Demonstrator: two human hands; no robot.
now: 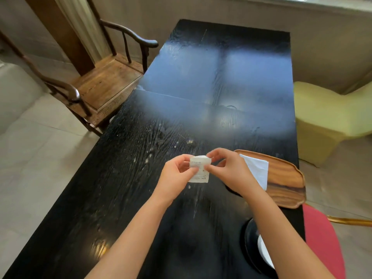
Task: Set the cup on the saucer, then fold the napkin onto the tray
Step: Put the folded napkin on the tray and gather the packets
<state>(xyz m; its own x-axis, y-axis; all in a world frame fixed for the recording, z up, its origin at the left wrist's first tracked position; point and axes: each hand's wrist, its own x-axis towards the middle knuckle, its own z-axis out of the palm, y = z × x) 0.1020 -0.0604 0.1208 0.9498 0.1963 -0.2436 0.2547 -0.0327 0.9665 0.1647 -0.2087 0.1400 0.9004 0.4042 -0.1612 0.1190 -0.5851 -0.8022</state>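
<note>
Both my hands hold a small white printed packet (198, 168) above the black table (124, 178). My left hand (177, 174) pinches its left side and my right hand (229, 170) pinches its top right corner. A folded white napkin (258, 171) lies on the wooden tray (285, 178) at the table's right edge, partly hidden behind my right hand. Near the bottom right, a dark saucer (249, 244) with something white (264, 252) on it shows beside my right forearm, which hides most of it; whether that is the cup I cannot tell.
A wooden armchair (96, 81) stands at the table's left side. A pale yellow seat (330, 111) is on the right, and a red chair (322, 238) sits at the near right corner. The far half of the table reflects window light.
</note>
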